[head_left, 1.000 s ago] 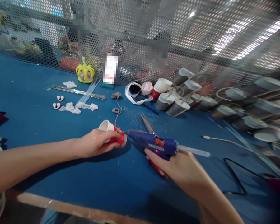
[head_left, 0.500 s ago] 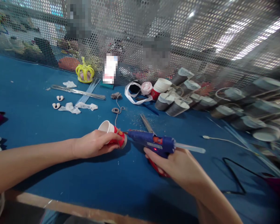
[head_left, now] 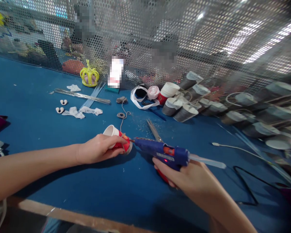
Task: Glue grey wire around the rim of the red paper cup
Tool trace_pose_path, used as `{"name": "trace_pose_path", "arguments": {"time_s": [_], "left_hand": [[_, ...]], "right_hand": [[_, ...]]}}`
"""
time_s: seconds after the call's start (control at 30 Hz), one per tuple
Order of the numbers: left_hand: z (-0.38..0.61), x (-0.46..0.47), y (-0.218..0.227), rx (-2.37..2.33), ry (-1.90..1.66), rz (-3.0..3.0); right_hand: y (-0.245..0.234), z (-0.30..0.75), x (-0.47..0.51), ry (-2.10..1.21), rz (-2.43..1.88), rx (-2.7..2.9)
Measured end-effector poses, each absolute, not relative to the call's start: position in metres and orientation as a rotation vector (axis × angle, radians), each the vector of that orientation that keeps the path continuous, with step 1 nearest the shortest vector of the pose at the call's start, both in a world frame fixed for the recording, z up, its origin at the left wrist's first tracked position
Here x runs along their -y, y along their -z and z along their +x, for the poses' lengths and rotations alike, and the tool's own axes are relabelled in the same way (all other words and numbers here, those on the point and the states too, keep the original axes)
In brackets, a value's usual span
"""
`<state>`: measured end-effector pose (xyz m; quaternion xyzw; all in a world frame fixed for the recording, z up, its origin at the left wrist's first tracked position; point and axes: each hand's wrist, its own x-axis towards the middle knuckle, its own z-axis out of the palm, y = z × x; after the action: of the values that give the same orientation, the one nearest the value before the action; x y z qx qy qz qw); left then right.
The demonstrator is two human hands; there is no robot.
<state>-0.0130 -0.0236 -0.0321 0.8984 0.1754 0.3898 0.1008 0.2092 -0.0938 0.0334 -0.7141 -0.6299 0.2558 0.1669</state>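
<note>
A paper cup [head_left: 127, 146] tilts over the blue table [head_left: 87, 191], its white mouth toward the upper left, its red wall bearing an orange mark, grey cord [head_left: 121, 125] trailing from its side. The left fingers [head_left: 116, 140] are closed around that wall, the thumb across the upper side, the base showing past the fingertips. To the right, a blue glue gun [head_left: 157, 148] with a glowing red light points its nozzle at the cup; whether they touch I cannot tell. The right fingers [head_left: 166, 168] wrap the gun's grip, below its body.
</note>
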Motion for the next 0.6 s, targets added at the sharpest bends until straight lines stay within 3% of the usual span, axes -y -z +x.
{"name": "trace_pose_path", "arguments": {"time_s": [0.6], "left_hand": [[-0.0138,0.0229,0.0347,-0.580,-1.100,2.516]], "right_hand": [[-0.0394,0.2040,0.0952,-0.743,-1.952,1.800]]}}
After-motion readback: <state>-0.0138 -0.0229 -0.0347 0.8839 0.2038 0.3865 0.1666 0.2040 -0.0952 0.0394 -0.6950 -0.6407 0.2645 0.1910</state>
